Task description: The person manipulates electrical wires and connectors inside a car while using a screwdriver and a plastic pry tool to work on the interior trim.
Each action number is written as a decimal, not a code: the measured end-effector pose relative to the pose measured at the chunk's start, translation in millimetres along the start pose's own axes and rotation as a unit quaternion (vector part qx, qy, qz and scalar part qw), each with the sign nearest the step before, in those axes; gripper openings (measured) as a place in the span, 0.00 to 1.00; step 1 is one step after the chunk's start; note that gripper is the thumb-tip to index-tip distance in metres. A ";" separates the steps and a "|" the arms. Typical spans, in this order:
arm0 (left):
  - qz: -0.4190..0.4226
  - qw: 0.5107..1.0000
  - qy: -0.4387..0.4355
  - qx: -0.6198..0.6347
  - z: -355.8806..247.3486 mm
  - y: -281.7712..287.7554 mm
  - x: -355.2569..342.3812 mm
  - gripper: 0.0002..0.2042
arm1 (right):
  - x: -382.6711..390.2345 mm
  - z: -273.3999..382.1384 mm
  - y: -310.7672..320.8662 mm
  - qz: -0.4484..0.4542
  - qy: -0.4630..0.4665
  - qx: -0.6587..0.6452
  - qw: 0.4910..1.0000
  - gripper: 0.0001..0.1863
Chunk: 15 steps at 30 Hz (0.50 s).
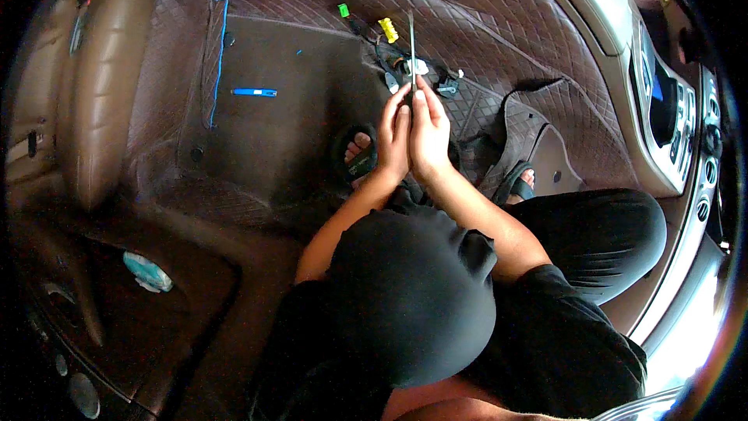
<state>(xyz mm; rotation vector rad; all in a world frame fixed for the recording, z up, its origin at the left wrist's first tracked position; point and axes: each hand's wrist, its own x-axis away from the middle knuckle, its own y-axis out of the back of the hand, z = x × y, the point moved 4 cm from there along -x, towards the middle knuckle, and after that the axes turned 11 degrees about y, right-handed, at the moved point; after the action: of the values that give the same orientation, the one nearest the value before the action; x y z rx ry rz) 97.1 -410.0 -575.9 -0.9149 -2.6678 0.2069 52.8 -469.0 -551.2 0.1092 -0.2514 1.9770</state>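
Note:
A screwdriver with a long, thin metal shaft (412,39) points away from me, its handle hidden between my palms. My left hand (395,136) and my right hand (428,129) are pressed together around that handle, fingers mostly straight. Just past my fingertips, a white connector (418,67) sits among dark wires. Near it on the floor covering are a black connector (448,87), a grey plug (392,82) and a yellow connector (388,30). Farther off lies a small green connector (344,10).
A blue pen-shaped tool (255,93) lies on the brown car floor (273,132) to the left. The quilted mat (499,23) rises toward the console (662,109) at right. A blue-white packet (147,272) is at lower left. Sandalled feet flank the work spot.

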 end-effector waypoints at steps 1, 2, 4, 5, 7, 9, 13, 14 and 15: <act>-0.001 1.000 -0.008 -0.010 -0.8 -3.7 1.5 0.17 | 1.6 0.3 6.9 -0.016 0.022 0.016 1.000 0.21; 0.022 0.999 0.011 -0.039 0.6 -8.5 1.6 0.16 | 1.6 -0.2 16.3 -0.022 0.013 0.009 1.000 0.21; 0.071 0.992 0.044 -0.099 1.5 -17.1 -2.6 0.15 | 1.9 2.8 35.3 -0.037 -0.003 -0.007 0.999 0.21; 0.060 0.991 -0.004 -0.122 -4.1 -22.4 -7.5 0.14 | 0.2 8.1 41.6 -0.036 0.033 0.049 0.998 0.21; 0.120 0.987 0.003 -0.107 -6.8 -36.5 -14.7 0.15 | -4.3 18.3 54.0 -0.047 0.075 0.065 0.994 0.21; 0.163 0.983 0.009 -0.090 -9.3 -51.5 -20.7 0.16 | -2.2 27.6 64.3 -0.067 0.093 0.054 0.992 0.21; 0.216 0.962 0.133 -0.104 -22.5 -71.2 -28.9 0.19 | 4.5 50.8 72.5 -0.080 -0.014 0.000 0.997 0.21; 0.208 0.966 0.088 -0.122 -24.8 -72.8 -29.8 0.19 | 4.9 55.6 73.0 -0.075 -0.020 0.001 0.997 0.21; 0.198 0.969 0.042 -0.140 -27.0 -74.5 -29.4 0.19 | 5.1 59.0 72.2 -0.069 -0.025 0.003 0.997 0.21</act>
<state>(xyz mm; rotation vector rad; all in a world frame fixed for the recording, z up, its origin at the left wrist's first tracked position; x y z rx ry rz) 85.5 -485.7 -540.3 -1.5075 -2.4482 -0.1231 -17.4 -506.0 -501.9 0.1760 -0.2631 1.8398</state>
